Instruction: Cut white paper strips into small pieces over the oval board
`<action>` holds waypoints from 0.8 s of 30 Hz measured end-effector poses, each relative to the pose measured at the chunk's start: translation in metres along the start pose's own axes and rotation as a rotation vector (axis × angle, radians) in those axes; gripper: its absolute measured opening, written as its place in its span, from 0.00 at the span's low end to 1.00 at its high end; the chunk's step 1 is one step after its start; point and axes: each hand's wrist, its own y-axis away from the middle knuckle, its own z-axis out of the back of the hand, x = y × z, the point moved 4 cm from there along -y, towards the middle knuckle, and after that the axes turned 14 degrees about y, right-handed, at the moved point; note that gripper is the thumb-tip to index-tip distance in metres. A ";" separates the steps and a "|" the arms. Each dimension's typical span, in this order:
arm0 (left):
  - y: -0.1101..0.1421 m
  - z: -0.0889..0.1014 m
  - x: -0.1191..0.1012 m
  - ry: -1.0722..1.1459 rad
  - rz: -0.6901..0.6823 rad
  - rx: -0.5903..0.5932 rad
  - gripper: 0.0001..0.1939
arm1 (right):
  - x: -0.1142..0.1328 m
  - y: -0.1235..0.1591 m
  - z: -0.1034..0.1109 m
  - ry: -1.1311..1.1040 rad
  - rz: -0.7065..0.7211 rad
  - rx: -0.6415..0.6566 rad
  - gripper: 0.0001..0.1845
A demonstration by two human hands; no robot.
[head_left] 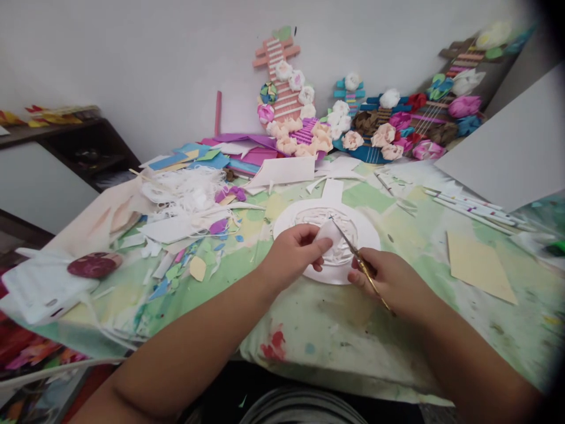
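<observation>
My left hand (293,254) pinches a small white paper piece (329,232) above a round white paper form (368,235) lying on the table. My right hand (388,282) is closed round a pair of thin gold scissors (359,259), whose blades point up and left to the paper piece. The round form has a tab at its far edge and a ring of rolled white paper strips (320,215) at its centre.
The table has a paint-stained green cloth (335,330). Paper scraps and white shreds (185,194) lie left, a cream sheet (479,265) right, white sticks (472,207) and a grey board (512,150) far right. Paper-flower guitars (291,112) lean on the wall.
</observation>
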 end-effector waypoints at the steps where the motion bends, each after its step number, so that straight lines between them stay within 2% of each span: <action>1: 0.002 -0.001 0.000 -0.015 0.004 0.008 0.07 | 0.000 0.001 -0.001 -0.022 0.021 0.017 0.17; 5: 0.004 -0.002 0.000 -0.034 0.008 -0.015 0.07 | -0.002 0.004 0.001 -0.042 0.089 0.052 0.18; 11: 0.003 -0.001 0.001 -0.004 0.024 -0.027 0.07 | -0.001 0.007 0.002 -0.068 0.088 0.102 0.20; 15: 0.002 0.000 0.004 0.049 0.038 -0.061 0.08 | 0.002 0.004 -0.002 -0.114 0.050 0.112 0.20; 20: 0.002 0.000 0.009 0.108 0.089 -0.090 0.08 | 0.006 0.003 -0.006 -0.034 -0.012 0.086 0.21; 24: 0.004 -0.003 0.011 -0.026 0.214 -0.052 0.09 | 0.009 0.011 -0.004 -0.068 -0.074 0.149 0.24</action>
